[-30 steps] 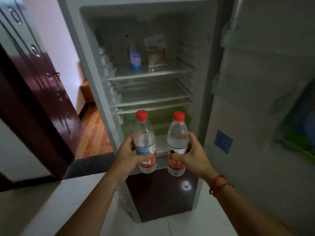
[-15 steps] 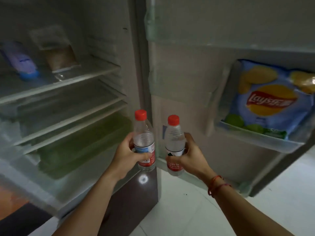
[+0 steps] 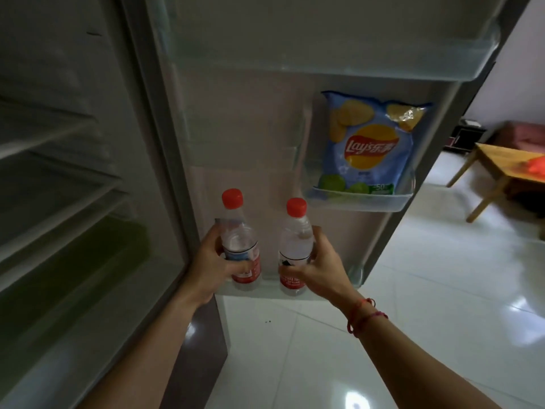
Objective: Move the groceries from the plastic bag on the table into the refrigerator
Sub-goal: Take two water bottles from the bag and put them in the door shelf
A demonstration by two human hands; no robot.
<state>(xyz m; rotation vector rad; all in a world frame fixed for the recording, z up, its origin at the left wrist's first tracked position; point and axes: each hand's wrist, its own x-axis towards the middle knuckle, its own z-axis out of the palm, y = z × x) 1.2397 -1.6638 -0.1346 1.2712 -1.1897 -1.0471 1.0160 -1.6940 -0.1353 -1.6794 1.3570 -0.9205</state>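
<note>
**Two bottles at the bottom door rack**

Two hands each grasp one water bottle. The left hand [image 3: 212, 267] wraps the left bottle [image 3: 240, 246] and the right hand [image 3: 321, 270] wraps the right bottle [image 3: 295, 246], both held upright so they can stand. Their bases sit behind the clear lip of the bottom door rack [image 3: 355, 276]; I cannot tell whether they rest on its floor. The rack's right end is free. Left of the rack, the refrigerator frame [image 3: 165, 184] crowds the left hand. Above the rack, a chip bag [image 3: 368, 146] hangs well clear of the caps. Far beyond the rack, the surface [image 3: 501, 160] carries a red shape [image 3: 533, 169], likely the plastic bag.
</note>
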